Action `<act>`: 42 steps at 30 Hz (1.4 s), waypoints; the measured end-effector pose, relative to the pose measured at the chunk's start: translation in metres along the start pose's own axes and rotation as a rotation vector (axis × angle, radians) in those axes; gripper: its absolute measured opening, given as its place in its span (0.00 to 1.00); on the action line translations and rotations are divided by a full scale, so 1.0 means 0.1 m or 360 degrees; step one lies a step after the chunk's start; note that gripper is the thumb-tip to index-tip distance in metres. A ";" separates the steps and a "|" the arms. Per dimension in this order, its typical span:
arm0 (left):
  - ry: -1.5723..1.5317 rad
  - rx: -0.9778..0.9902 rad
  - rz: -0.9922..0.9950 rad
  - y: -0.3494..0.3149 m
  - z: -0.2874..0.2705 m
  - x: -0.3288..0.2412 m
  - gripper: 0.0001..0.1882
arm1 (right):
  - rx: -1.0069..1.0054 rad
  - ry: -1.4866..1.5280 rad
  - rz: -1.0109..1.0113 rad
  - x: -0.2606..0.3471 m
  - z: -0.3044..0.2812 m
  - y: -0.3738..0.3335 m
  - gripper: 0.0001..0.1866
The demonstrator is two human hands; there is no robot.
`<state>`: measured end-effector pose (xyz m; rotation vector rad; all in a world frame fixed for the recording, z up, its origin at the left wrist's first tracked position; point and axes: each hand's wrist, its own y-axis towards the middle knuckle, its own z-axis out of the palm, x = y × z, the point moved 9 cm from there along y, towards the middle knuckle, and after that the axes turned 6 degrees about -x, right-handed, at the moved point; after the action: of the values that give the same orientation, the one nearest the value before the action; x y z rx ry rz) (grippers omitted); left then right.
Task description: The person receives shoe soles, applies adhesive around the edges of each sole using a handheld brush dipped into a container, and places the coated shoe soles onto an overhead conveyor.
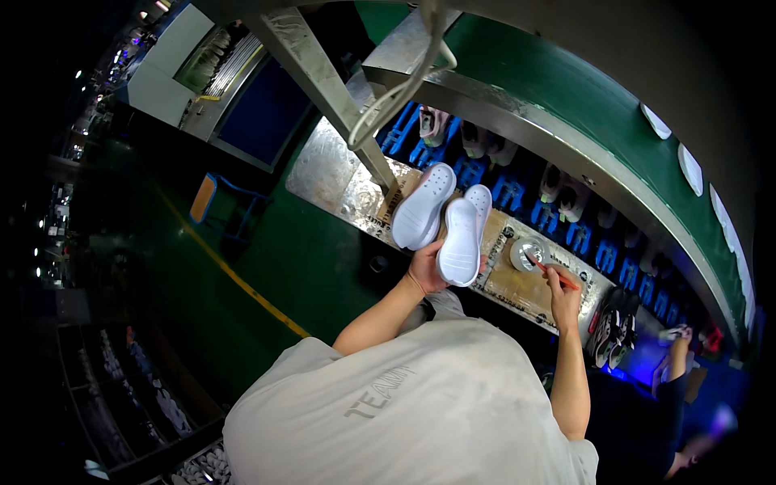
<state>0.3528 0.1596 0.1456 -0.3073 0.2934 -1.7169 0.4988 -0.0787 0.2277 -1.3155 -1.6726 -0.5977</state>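
My left hand point(428, 268) is closed on the heel end of a white shoe sole point(462, 242), its inner face turned up. Another white sole point(482, 198) shows partly behind it. To the left, more white soles point(422, 208) lie stacked on the bench, with small holes at the far end. A thin brush with a red handle point(567, 280) is pinched in my right hand point(563, 297). Its tip points into a small clear cup point(525, 254) on the cardboard-covered bench point(517, 284); whether the tip touches the contents, I cannot tell.
Beyond the bench, blue racks point(509, 190) carry several shoes under a green conveyor point(566, 93) bearing white pieces. A metal post point(323, 89) and a hanging cable stand ahead. Dark shoes point(614, 327) lie at right, near another person's arm point(677, 356). A stool point(206, 198) stands left.
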 end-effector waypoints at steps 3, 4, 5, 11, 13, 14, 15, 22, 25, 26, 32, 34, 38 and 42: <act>0.0321 0.0094 0.0044 -0.02 0.28 -0.05 0.49 | 0.0050 0.0240 -0.0013 0.15 0.02 0.03 0.13; 0.0446 0.0158 0.0056 -0.03 0.38 -0.07 0.52 | 0.0099 0.0299 -0.0034 0.28 0.05 0.04 0.12; 0.0466 0.0210 -0.0002 -0.06 0.53 -0.07 0.50 | 0.0163 0.0337 -0.0012 0.45 0.07 0.03 0.12; 0.0837 0.0261 -0.0223 0.01 0.84 -0.01 0.54 | 0.0399 0.0165 -0.0550 1.55 0.10 0.06 0.10; 0.0992 0.0394 -0.0268 -0.01 0.99 0.07 0.55 | 0.0400 0.0051 -0.0728 1.66 0.10 0.08 0.10; 0.1000 0.0396 -0.0286 0.00 1.00 0.07 0.55 | 0.0360 0.0018 -0.0870 1.69 0.10 0.09 0.10; 0.1015 0.0388 -0.0217 0.02 1.01 0.00 0.56 | 0.0321 -0.0016 -0.1011 1.74 0.08 0.05 0.10; 0.1217 0.0247 0.0391 -0.02 1.39 -0.58 0.51 | 0.0505 -0.0094 -0.0948 1.63 -0.06 -0.20 0.08; 0.1685 0.0277 0.0687 -0.06 1.54 -0.70 0.47 | 0.0440 0.0016 -0.0806 1.52 -0.07 -0.21 0.07; 0.1687 0.0284 0.0673 -0.07 1.59 -0.67 0.47 | 0.0394 0.0039 -0.0671 1.44 -0.07 -0.18 0.07; 0.2746 0.0393 0.1495 -0.28 2.15 -0.39 0.49 | 0.0310 0.0549 -0.0131 1.22 0.07 -0.29 0.13; 0.2677 0.0477 0.1335 -0.24 2.20 -0.27 0.49 | 0.0281 0.0723 -0.0043 1.20 0.10 -0.36 0.13; 0.3133 0.0671 0.1763 -0.15 2.06 -0.21 0.48 | 0.0289 0.0734 -0.0032 1.33 0.08 -0.49 0.14; 0.3002 0.0803 0.2038 -0.08 1.98 -0.26 0.46 | 0.0234 0.0824 -0.0073 1.49 0.02 -0.63 0.12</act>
<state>0.4222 0.1820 0.3318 1.6407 1.0371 -0.2364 0.4350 -0.0222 0.3654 -0.9192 -1.2926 -0.7529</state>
